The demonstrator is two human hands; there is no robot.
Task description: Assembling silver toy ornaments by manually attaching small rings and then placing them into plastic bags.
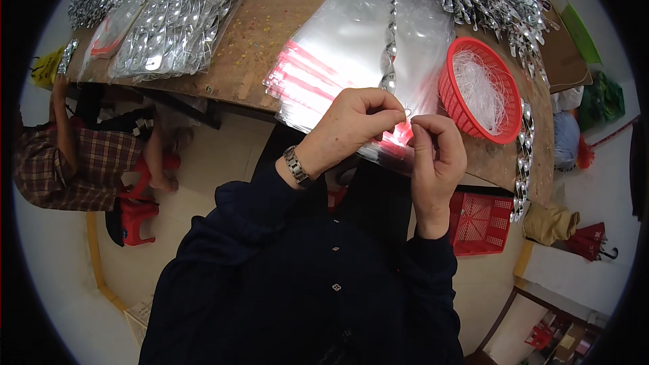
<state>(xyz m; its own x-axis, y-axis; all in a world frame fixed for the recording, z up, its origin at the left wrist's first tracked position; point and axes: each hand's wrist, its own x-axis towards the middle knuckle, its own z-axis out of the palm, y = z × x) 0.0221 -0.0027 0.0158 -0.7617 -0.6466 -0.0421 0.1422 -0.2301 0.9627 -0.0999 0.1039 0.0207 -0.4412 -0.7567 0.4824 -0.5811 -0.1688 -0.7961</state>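
Pinching the lower end of a silver spiral ornament (388, 47) over a stack of clear bags (358, 54) on the tabletop (263, 34), both hands, left (355, 125) and right (436, 155), hide whatever thin loop sits between their fingertips.

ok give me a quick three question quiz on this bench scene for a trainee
1. True or false: the left hand pinches the lower end of the silver spiral ornament.
2. Which container sits to the right of the clear bags? A) blue bucket B) red basket C) cardboard box
3. Fill in: the right hand pinches something thin right beside the left hand's ____.

Key:
1. True; the spiral runs up over the bags from that pinch.
2. B; it holds thin white threads.
3. Fingertips; the two pinches nearly meet above the table edge.
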